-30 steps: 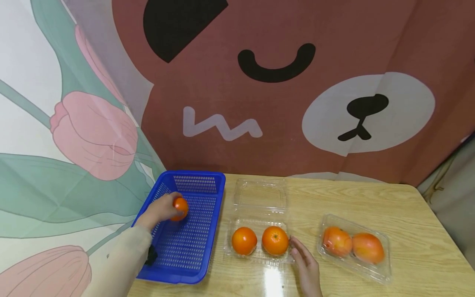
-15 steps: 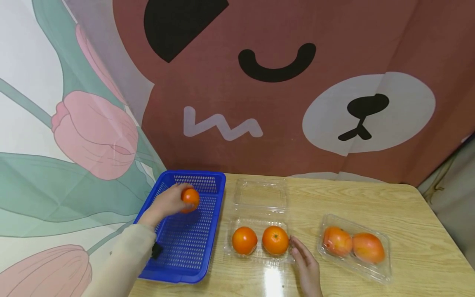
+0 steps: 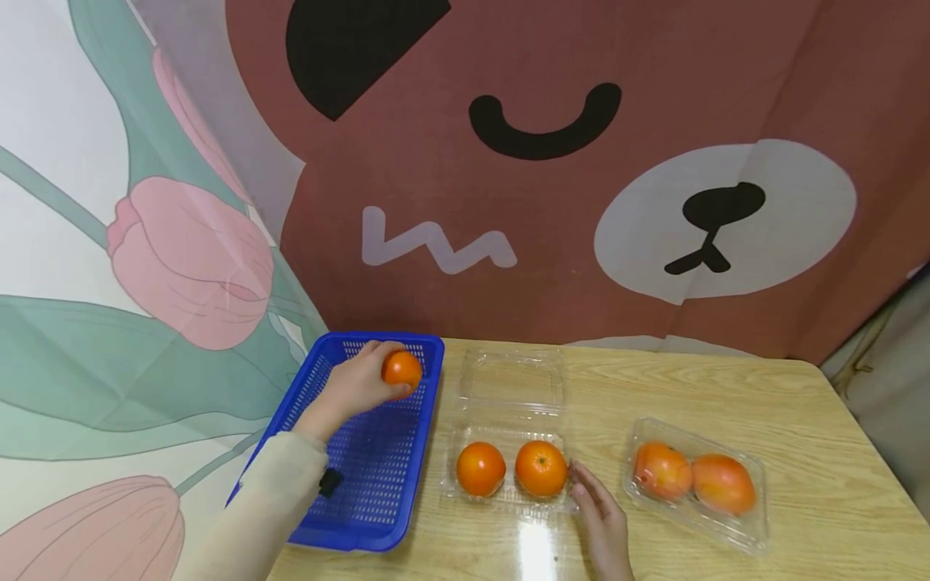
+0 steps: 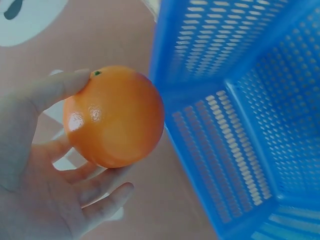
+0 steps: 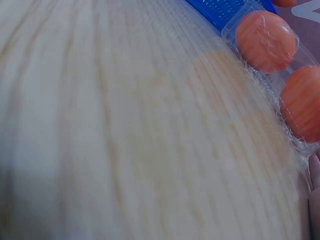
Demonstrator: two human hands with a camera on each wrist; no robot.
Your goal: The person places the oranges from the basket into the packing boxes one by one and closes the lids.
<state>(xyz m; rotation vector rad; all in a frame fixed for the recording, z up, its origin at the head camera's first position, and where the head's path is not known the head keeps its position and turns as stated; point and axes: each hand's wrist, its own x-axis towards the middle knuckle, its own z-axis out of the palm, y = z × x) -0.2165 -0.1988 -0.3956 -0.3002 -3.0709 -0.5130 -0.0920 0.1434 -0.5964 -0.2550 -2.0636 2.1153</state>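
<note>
My left hand [image 3: 359,381] grips an orange [image 3: 403,369] above the far end of the blue plastic basket [image 3: 419,464]. In the left wrist view the thumb lies on top of the orange [image 4: 115,117], near its green stem spot, with fingers beneath. Two more oranges, one on the left [image 3: 480,469] and one on the right [image 3: 541,469], sit side by side in a clear plastic clamshell box [image 3: 508,505], its lid [image 3: 512,379] folded back. At that box's right edge is my right hand [image 3: 605,520], its fingers fairly straight against the side. Most of it is outside the right wrist view.
To the right stands a second clear box [image 3: 759,524] containing two reddish-orange fruits [image 3: 693,476]. A small dark object [image 3: 330,482] lies in the basket, partly hidden by the left sleeve. Behind the wooden table [image 3: 814,452] hangs a printed cloth [image 3: 552,298].
My left hand has lifted the orange from inside the basket and carried it right and away from me, towards the basket's far right corner. The right hand has stayed beside the open box.
</note>
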